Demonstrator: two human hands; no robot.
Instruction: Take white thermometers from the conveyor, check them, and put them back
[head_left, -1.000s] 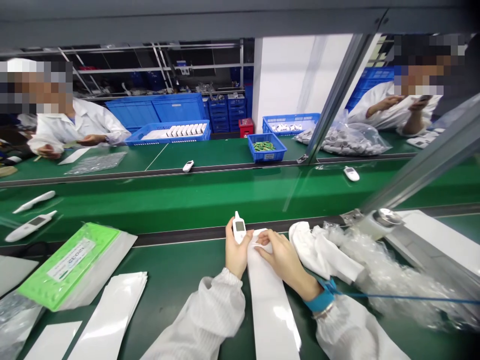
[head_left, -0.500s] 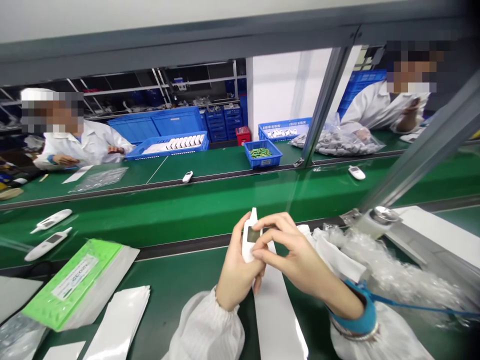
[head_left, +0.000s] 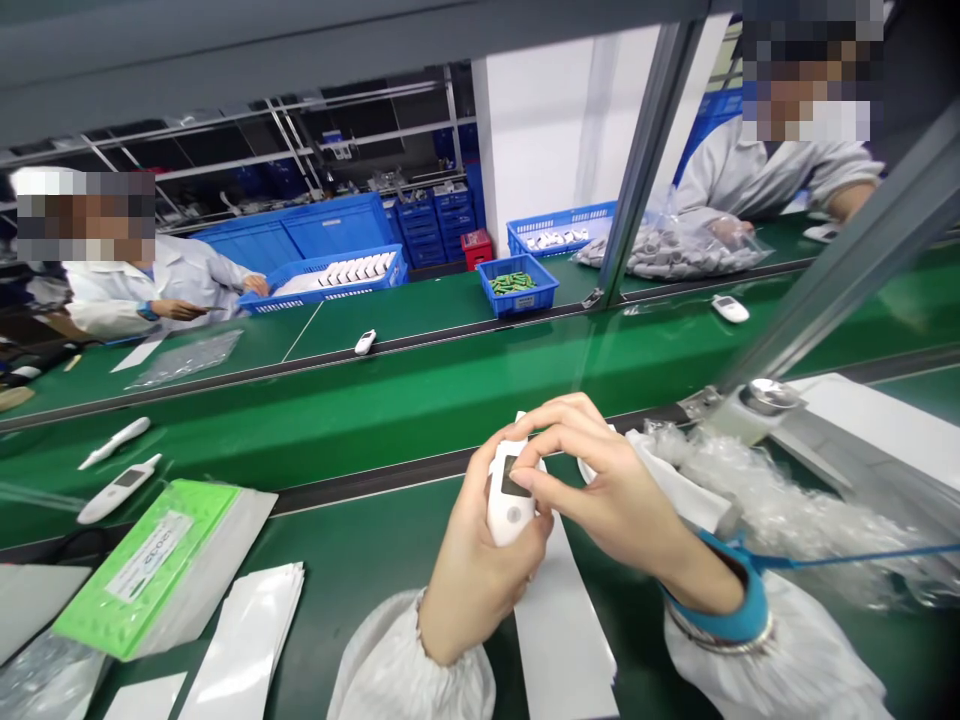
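My left hand (head_left: 487, 540) is wrapped around a white ear thermometer (head_left: 512, 512), holding it with the narrow probe tip pointing away from me and its dark screen facing up. Over that screen, the thumb and forefinger of my right hand (head_left: 592, 470) are pinched together at its right edge; whatever they may hold is too small to make out. The other right fingers curve across the thermometer's upper end and partly hide the tip. Below both hands a long white strip (head_left: 562, 630) lies on the green bench (head_left: 352, 570). A blue wrist strap (head_left: 739, 600) circles my right wrist.
Two thermometers (head_left: 120, 488) lie on the green belt (head_left: 285, 425) at left. Nearby are a bagged green tray (head_left: 139, 565) and white sheets (head_left: 244, 630). Crumpled clear plastic (head_left: 795, 510) lies right, beside a metal post (head_left: 847, 240). Two co-workers sit across the belt.
My left hand has tilted the thermometer and shifted its thumb lower, so a round button now shows. My right fingers have stayed at the screen. The thermometers on the belt have moved right.
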